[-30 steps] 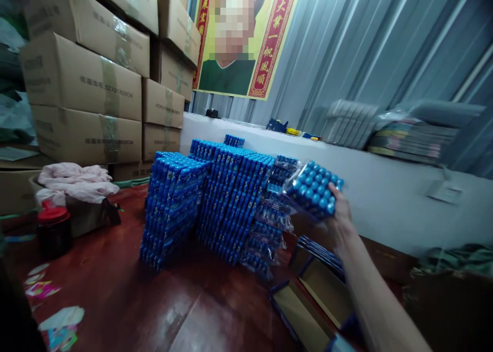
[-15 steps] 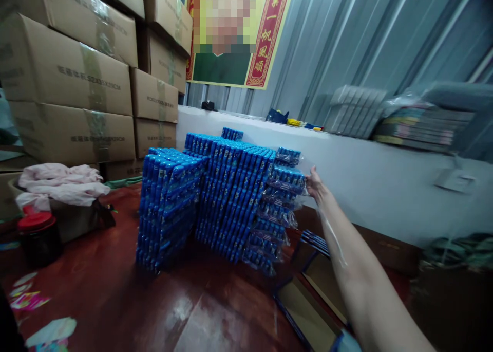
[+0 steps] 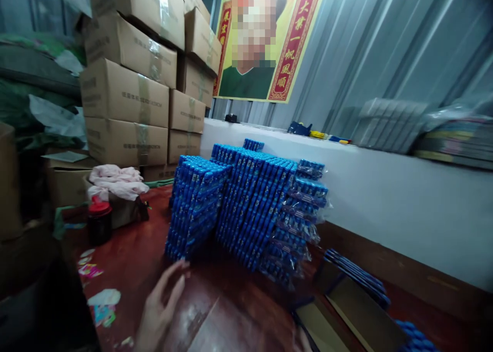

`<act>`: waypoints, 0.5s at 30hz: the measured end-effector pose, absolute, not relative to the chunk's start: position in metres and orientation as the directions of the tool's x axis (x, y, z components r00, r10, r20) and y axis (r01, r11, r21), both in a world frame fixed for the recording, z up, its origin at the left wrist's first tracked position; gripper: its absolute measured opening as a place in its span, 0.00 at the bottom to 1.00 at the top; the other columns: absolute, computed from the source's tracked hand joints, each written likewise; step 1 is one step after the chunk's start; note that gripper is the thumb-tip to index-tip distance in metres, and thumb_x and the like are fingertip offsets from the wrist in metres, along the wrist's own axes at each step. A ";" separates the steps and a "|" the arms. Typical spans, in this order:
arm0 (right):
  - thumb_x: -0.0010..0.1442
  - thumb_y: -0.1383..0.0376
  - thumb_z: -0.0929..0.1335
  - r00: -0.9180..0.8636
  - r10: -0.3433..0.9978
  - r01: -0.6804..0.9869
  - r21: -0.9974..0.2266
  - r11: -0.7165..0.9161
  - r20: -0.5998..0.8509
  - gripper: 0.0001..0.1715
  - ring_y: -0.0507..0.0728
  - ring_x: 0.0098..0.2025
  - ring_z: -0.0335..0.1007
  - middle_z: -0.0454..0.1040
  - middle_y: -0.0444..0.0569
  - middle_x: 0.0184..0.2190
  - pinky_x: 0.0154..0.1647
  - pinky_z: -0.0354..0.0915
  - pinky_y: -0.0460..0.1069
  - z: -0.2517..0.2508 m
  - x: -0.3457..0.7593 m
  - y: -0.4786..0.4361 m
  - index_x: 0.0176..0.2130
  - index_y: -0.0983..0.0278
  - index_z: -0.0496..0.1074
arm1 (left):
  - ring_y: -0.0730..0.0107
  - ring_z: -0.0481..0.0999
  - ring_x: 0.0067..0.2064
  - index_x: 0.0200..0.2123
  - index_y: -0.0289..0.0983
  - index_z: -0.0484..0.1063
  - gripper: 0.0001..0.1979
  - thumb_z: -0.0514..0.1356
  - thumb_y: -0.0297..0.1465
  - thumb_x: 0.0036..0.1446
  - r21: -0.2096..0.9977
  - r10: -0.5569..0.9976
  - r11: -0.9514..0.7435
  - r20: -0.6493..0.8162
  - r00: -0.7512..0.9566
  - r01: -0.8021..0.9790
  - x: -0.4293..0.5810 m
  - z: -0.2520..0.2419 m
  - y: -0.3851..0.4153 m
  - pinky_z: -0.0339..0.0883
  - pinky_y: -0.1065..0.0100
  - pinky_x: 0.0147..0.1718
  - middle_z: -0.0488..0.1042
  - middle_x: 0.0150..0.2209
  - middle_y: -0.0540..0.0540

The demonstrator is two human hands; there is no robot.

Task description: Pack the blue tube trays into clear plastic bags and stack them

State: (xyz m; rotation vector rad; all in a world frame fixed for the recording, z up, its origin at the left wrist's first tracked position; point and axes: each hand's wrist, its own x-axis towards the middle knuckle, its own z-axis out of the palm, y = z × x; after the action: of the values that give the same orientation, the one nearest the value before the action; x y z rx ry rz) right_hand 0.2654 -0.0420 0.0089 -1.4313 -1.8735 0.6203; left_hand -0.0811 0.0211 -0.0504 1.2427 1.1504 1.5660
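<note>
My left hand (image 3: 164, 303) is raised over the dark red table, fingers apart and holding nothing. Just beyond its fingertips stands a stack of blue packs (image 3: 196, 208), made of small shiny cylinders that look like batteries. A bigger block of the same packs (image 3: 254, 208) stands to its right, ending in a column of packs in clear film (image 3: 296, 223). Only a sliver of my right hand (image 3: 302, 340) shows at the bottom edge, beside a blue-edged open carton (image 3: 323, 321); its fingers are mostly hidden. More blue cylinders (image 3: 414, 336) lie at lower right.
Taped cardboard boxes (image 3: 127, 95) are piled at the back left. A red-lidded dark jar (image 3: 99, 223) stands beside a bin with pink cloth (image 3: 115, 181). Behind the packs runs a white ledge (image 3: 365, 192). Plastic scraps (image 3: 103, 306) lie on the table (image 3: 215, 311) at left.
My right arm has drawn back from the film-wrapped column toward the bottom edge. My left hand has come into view. The camera has swung left, so the scene sits further right.
</note>
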 end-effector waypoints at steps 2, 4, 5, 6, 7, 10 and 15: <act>0.54 0.48 0.62 -0.172 0.960 0.630 -0.725 0.279 0.220 0.24 0.60 0.39 0.75 0.78 0.46 0.38 0.41 0.70 0.57 0.004 0.242 -0.030 0.50 0.43 0.71 | 0.57 0.72 0.54 0.57 0.42 0.61 0.31 0.60 0.46 0.52 0.908 0.881 -0.414 0.382 -0.280 -0.063 -0.087 -0.015 0.057 0.67 0.55 0.53 0.68 0.56 0.39; 0.57 0.49 0.62 -0.144 0.956 0.629 -0.722 0.287 0.254 0.25 0.60 0.40 0.74 0.78 0.48 0.38 0.45 0.68 0.56 0.017 0.225 -0.004 0.50 0.53 0.73 | 0.54 0.66 0.59 0.62 0.40 0.52 0.40 0.62 0.45 0.49 0.848 0.789 -0.530 0.502 -0.354 0.023 -0.092 0.020 0.092 0.62 0.52 0.56 0.59 0.62 0.35; 0.58 0.49 0.61 -0.112 0.952 0.629 -0.721 0.291 0.286 0.26 0.59 0.40 0.74 0.78 0.50 0.38 0.45 0.68 0.55 0.027 0.217 0.013 0.49 0.58 0.73 | 0.52 0.62 0.61 0.63 0.40 0.49 0.44 0.64 0.45 0.47 0.821 0.740 -0.563 0.552 -0.384 0.095 -0.094 0.035 0.108 0.59 0.51 0.58 0.54 0.64 0.34; 0.59 0.49 0.61 -0.060 0.939 0.618 -0.726 0.302 0.339 0.27 0.59 0.41 0.73 0.77 0.52 0.39 0.44 0.69 0.54 0.037 0.209 0.032 0.48 0.62 0.74 | 0.51 0.57 0.64 0.64 0.39 0.45 0.48 0.66 0.44 0.45 0.796 0.711 -0.579 0.600 -0.366 0.178 -0.095 0.049 0.122 0.54 0.50 0.60 0.49 0.66 0.33; 0.61 0.49 0.58 -0.018 0.934 0.592 -0.749 0.299 0.358 0.29 0.58 0.40 0.74 0.77 0.53 0.40 0.40 0.70 0.52 0.047 0.201 0.050 0.49 0.65 0.72 | 0.50 0.52 0.66 0.65 0.38 0.43 0.52 0.67 0.44 0.43 0.780 0.698 -0.573 0.626 -0.348 0.253 -0.097 0.059 0.134 0.49 0.50 0.62 0.46 0.67 0.32; 0.67 0.55 0.51 -0.075 0.971 0.770 -0.606 0.202 0.229 0.29 0.55 0.40 0.74 0.76 0.53 0.45 0.40 0.69 0.49 0.064 0.177 0.089 0.54 0.64 0.67 | 0.48 0.38 0.69 0.66 0.34 0.37 0.60 0.69 0.45 0.39 0.766 0.715 -0.517 0.631 -0.299 0.381 -0.099 0.075 0.156 0.35 0.49 0.65 0.39 0.68 0.30; 0.55 0.59 0.69 0.192 0.980 0.914 -0.375 -0.157 0.059 0.25 0.67 0.56 0.63 0.71 0.60 0.51 0.57 0.54 0.65 0.017 0.190 0.067 0.52 0.64 0.69 | 0.48 0.32 0.69 0.66 0.29 0.28 0.67 0.69 0.49 0.37 0.707 0.715 -0.523 0.668 -0.208 0.476 -0.110 0.077 0.168 0.31 0.50 0.65 0.30 0.68 0.30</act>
State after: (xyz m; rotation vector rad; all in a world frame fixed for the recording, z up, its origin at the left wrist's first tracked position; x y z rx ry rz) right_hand 0.1902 0.0672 0.0171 -2.1470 -1.7878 0.2827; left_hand -0.1097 0.1678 0.0773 1.8402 1.4173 1.8127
